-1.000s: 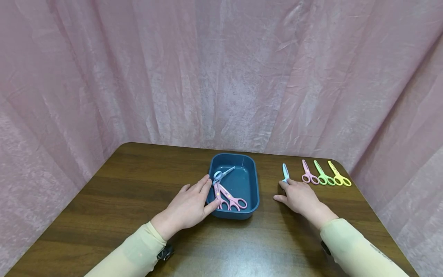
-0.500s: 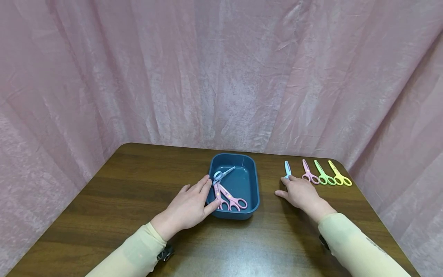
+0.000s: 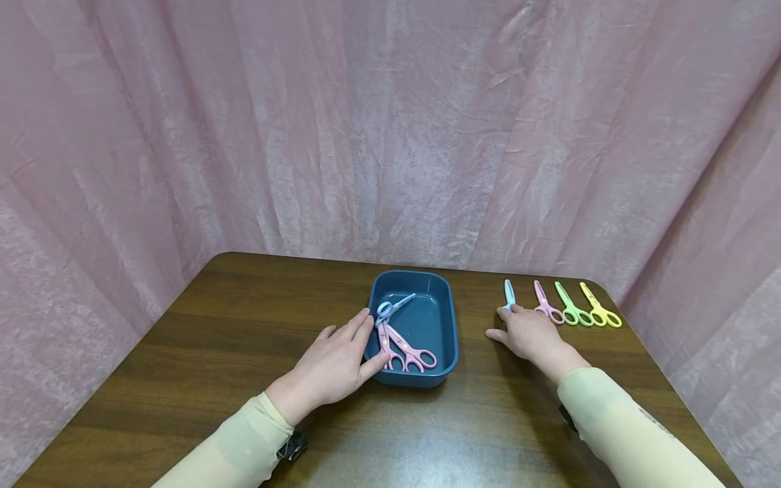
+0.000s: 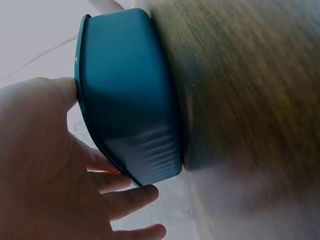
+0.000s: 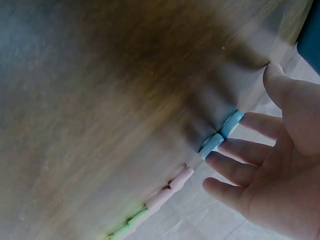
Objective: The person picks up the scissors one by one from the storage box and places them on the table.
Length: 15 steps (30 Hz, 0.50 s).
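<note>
My left hand (image 3: 332, 366) rests on the left rim of a dark blue plastic box (image 3: 415, 379), fingers fairly straight and thumb over the near corner. Inside the box lie blue scissors (image 3: 399, 303) and two pairs of pink scissors (image 3: 416, 354), bunched at the left. Away to the right, my right hand (image 3: 532, 335) touches a second pair of blue scissors (image 3: 509, 293) lying flat on the table. In the right wrist view its extended fingertips press on the handle loops (image 5: 231, 124), with the thumb held apart. From the head view the hand hides those loops.
Pink scissors (image 3: 547, 305), green scissors (image 3: 572, 306) and yellow scissors (image 3: 600, 308) lie in a row, tips to the back, right of my right hand. The brown wooden table (image 3: 244, 325) ends at a pink curtain (image 3: 396, 135).
My right hand has slid the blue scissors on the table backward and slightly right, level with the row. My left hand and the box have stayed put.
</note>
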Tool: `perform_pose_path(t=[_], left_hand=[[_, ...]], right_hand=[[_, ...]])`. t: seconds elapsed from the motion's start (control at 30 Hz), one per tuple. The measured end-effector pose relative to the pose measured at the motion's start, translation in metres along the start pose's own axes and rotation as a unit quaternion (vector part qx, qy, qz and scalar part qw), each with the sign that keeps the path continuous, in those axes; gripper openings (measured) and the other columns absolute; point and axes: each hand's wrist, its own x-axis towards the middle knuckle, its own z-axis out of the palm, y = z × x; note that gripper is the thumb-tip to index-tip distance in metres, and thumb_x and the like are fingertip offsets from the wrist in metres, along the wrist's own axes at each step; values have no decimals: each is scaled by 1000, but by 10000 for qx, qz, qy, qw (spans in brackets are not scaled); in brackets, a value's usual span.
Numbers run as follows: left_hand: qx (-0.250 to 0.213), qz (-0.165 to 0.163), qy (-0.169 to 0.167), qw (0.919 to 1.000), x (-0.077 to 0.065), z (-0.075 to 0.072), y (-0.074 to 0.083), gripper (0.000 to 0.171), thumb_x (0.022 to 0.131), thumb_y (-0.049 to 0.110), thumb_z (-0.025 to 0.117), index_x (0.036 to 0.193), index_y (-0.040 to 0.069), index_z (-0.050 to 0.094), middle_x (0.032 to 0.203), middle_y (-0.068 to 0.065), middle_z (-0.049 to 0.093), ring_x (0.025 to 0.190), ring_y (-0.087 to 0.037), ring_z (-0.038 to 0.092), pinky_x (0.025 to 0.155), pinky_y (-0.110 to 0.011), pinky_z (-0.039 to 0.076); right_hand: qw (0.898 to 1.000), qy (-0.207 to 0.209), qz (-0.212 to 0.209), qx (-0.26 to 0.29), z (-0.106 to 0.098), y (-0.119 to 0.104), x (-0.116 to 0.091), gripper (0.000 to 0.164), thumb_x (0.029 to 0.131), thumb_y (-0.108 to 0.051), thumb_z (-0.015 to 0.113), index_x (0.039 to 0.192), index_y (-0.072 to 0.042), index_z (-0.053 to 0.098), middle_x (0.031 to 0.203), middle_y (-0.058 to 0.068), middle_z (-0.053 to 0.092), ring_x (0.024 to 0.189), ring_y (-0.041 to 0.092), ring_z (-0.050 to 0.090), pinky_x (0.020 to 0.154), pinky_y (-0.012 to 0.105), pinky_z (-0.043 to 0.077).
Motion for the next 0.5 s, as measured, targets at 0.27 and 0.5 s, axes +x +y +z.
perform_pose_path(t=[0.27,0.5], left_hand=[[-3,19,17,10000,0,0,-1,89,111,68,48,168,-1,42,178,-18,33,161,-33,38,123,-67,36],[-15,39,31,10000,0,0,-1,89,111,68,48,168,-1,42,178,-18,33,161,-33,39,123,-68,36]], right_hand=[[9987,-411,254,146,-14,-5,2,59,102,-51,77,129,1,73,111,22,73,105,45,76,87,59,60],[9986,-443,269,105,-9,2,5,63,105,-56,70,134,0,73,119,23,73,112,48,74,89,62,59]])
